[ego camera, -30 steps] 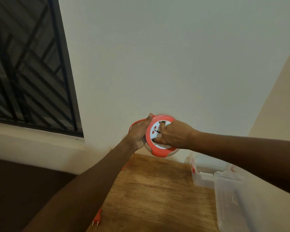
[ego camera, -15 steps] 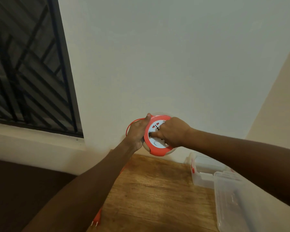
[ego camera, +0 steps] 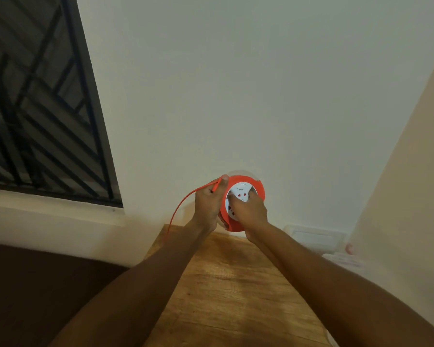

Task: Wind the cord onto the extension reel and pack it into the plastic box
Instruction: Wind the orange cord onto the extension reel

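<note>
Reel (ego camera: 243, 204) held up in front of the wall (ego camera: 236, 83), above the far edge of the desk (ego camera: 231, 284). Left hand (ego camera: 208, 205) clamped on its left rim, thumb on top, cord (ego camera: 183, 204) pinched under the fingers (ego camera: 214, 186) and trailing down to the left. Right hand (ego camera: 248, 212) closed on the white socket face. Clear box (ego camera: 313, 237) at the back right of the desk, by the wall, well apart from the reel.

Plastic box (ego camera: 313, 237) blurred, partly behind right forearm, cord (ego camera: 179, 209) lower run hidden behind left forearm
</note>
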Demonstrator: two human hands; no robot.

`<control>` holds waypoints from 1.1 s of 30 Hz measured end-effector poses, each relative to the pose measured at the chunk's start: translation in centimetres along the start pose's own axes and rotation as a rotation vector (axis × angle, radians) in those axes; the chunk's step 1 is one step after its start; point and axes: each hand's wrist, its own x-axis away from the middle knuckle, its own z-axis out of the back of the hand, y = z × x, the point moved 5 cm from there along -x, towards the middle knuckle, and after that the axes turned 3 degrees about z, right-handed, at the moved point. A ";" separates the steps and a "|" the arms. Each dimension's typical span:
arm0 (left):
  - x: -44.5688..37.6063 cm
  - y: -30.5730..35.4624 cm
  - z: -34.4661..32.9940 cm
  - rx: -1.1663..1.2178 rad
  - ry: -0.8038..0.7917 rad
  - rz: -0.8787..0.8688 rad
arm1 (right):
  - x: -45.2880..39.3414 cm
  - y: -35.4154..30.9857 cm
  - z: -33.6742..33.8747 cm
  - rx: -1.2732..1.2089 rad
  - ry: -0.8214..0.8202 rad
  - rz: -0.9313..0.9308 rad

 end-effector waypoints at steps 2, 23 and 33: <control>-0.3 0.1 0.4 -0.020 -0.021 -0.008 | 0.1 0.1 -0.1 -0.095 -0.009 -0.071; -2.4 -1.1 2.6 -0.113 -0.239 0.215 | 1.6 -3.5 1.8 1.724 -0.667 1.380; -2.2 -1.3 2.1 -0.194 -0.351 0.240 | 2.0 -3.4 -0.3 2.022 -0.778 1.395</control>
